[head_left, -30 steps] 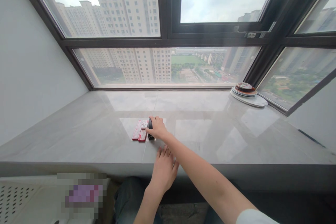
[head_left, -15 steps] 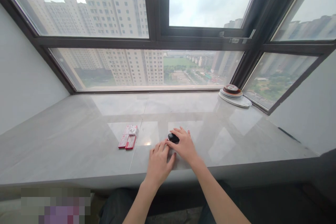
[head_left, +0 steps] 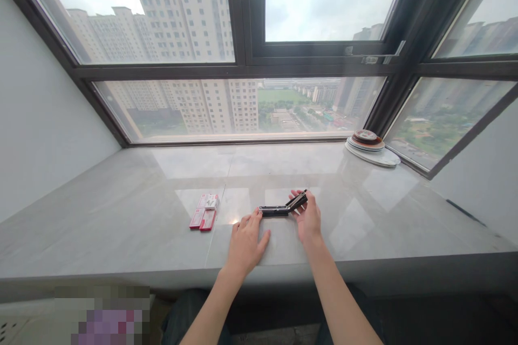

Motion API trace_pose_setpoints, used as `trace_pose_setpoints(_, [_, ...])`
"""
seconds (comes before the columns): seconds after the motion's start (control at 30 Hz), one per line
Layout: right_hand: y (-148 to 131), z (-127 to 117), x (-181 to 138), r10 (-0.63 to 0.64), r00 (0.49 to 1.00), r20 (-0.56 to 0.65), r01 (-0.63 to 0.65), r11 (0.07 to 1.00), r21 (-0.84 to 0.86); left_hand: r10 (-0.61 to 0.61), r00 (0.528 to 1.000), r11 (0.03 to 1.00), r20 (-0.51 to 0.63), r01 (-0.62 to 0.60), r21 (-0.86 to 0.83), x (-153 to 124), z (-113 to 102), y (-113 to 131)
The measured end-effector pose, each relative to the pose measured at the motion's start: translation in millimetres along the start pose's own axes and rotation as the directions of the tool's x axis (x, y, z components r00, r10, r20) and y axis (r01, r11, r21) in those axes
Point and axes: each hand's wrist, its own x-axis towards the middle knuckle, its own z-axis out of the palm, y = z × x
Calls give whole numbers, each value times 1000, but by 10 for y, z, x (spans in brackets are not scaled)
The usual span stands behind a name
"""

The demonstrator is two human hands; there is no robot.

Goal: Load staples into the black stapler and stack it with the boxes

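A black stapler (head_left: 279, 208) lies swung open on the grey stone window sill (head_left: 121, 215), its right half tilted upward. My right hand (head_left: 309, 220) holds that raised half between fingers and thumb. My left hand (head_left: 245, 240) rests flat on the sill with fingers stretched out, its fingertips touching the stapler's left end. A few small red and white boxes (head_left: 204, 213) lie to the left of both hands, apart from them.
A stack of plates (head_left: 370, 145) sits at the back right corner of the sill. Dark window frames (head_left: 246, 64) run along the back. A white wall (head_left: 40, 118) closes the left side. The sill's front edge (head_left: 121, 275) runs just before my knees.
My right hand carried the stapler from beside the red boxes to the right, in front of me. The stapler, closed before, is now swung open. My left hand came up to its left end.
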Motion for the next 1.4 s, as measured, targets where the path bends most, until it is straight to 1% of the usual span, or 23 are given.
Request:
trace_pose_setpoints(0.03, [25, -87, 13, 54, 999, 4, -54, 996, 70, -7, 1000, 1000, -7, 7, -12, -5, 5, 7])
trace_pose_setpoints(0.1, [62, -257, 1, 117, 992, 41, -121, 987, 109, -13, 1000, 999, -26, 11, -48, -20, -8, 13])
trace_pose_setpoints(0.17, [69, -413, -66, 126, 987, 103, -132, 990, 51, -24, 997, 997, -71, 19, -69, -49, -55, -23])
trace_pose_setpoints(0.23, [44, -551, -195, 124, 976, 177, -122, 992, -23, -96, 982, 995, -164, 92, -34, -100, -123, -124])
trace_pose_setpoints(0.27, [21, -611, -277, 129, 969, 209, -123, 992, -43, -164, 961, 986, -223, 168, 2, -136, -157, -199])
trace_pose_setpoints(0.33, [-37, -709, -457, 159, 954, 254, -153, 987, -42, -320, 892, 930, -320, 361, 76, -235, -209, -372])
trace_pose_setpoints(0.37, [-67, -743, -541, 182, 947, 265, -178, 983, -38, -385, 857, 891, -342, 442, 105, -294, -224, -458])
trace_pose_setpoints(0.4, [-96, -765, -614, 209, 941, 267, -204, 978, -46, -430, 833, 858, -348, 497, 129, -357, -232, -535])
trace_pose_setpoints(0.47, [-140, -773, -711, 266, 928, 260, -243, 963, -118, -468, 819, 831, -333, 536, 150, -481, -238, -639])
trace_pose_setpoints(0.53, [-159, -734, -743, 327, 901, 285, -261, 934, -245, -451, 840, 859, -300, 500, 111, -569, -244, -663])
trace_pose_setpoints(0.6, [-150, -655, -730, 387, 849, 361, -240, 889, -389, -384, 895, 919, -225, 395, 5, -591, -258, -616])
trace_pose_setpoints(0.67, [-115, -546, -693, 438, 788, 433, -191, 842, -505, -259, 958, 960, -120, 241, -145, -533, -267, -515])
trace_pose_setpoints(0.73, [-64, -421, -644, 465, 754, 464, -135, 801, -583, -135, 990, 949, -42, 117, -292, -408, -253, -382])
trace_pose_setpoints(0.77, [-39, -360, -614, 463, 752, 469, -101, 784, -612, -94, 995, 933, -16, 83, -350, -331, -235, -311])
trace_pose_setpoints(0.83, [-1, -265, -541, 434, 765, 475, -26, 759, -651, -51, 998, 899, 25, 57, -434, -170, -183, -182])
trace_pose_setpoints(0.93, [0, -247, -398, 376, 796, 474, 57, 734, -677, -17, 998, 866, 53, 41, -498, 8, -107, -68])
trace_pose_setpoints(1.03, [-58, -399, -246, 365, 820, 442, 75, 696, -714, 12, 999, 840, 48, 16, -543, 54, -69, -65])
trace_pose_setpoints(1.13, [-150, -599, -149, 351, 852, 387, 86, 637, -766, 3, 999, 826, 36, 18, -564, 20, -51, -106])
trace_pose_setpoints(1.17, [-187, -640, -138, 323, 871, 371, 114, 602, -790, -4, 999, 827, 32, 21, -562, 7, -44, -118])
trace_pose_setpoints(1.23, [-267, -645, -147, 224, 896, 384, 226, 515, -827, -14, 1000, 835, 27, 27, -550, -7, -30, -130])
trace_pose_setpoints(1.27, [-306, -605, -163, 173, 889, 423, 305, 466, -831, -15, 1000, 839, 27, 27, -544, -9, -24, -133])
trace_pose_setpoints(1.3, [-339, -539, -183, 135, 867, 479, 389, 418, -821, -13, 1000, 842, 28, 26, -539, -8, -20, -134])
trace_pose_setpoints(1.4, [-390, -246, -239, 124, 758, 641, 598, 260, -758, 1, 1000, 845, 25, 12, -535, -1, -15, -137])
